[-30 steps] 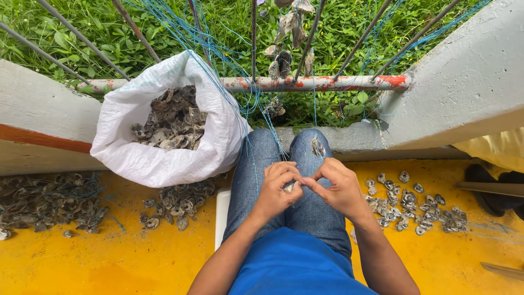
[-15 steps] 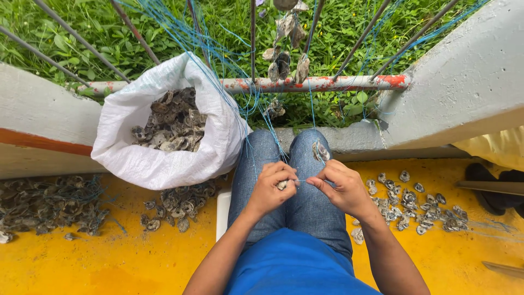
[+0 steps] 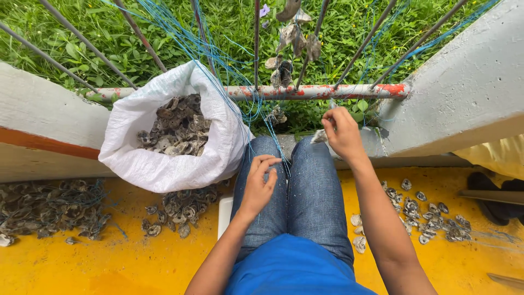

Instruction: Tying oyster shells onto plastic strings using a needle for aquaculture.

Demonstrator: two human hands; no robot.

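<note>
I sit with my jeans-clad knees [image 3: 297, 180] toward a rusty horizontal rail [image 3: 305, 92]. My right hand [image 3: 343, 131] is raised near the rail, pinching a thin blue string, with a grey oyster shell [image 3: 319, 136] hanging just left of it. My left hand [image 3: 261, 183] rests above my left thigh, fingers loosely curled around the blue string [image 3: 273, 143]. Several strung shells [image 3: 297, 38] hang from lines above the rail.
A white woven sack [image 3: 164, 158] full of oyster shells leans on the low wall at left. Loose shells lie on the yellow floor at left [image 3: 49, 210], under the sack [image 3: 180, 210] and at right [image 3: 420, 213]. Grass lies beyond the slanted rods.
My hands were together over my knees working on a shell. Now the right hand has lifted up and away toward the rail, drawing the string, while the left stays low.
</note>
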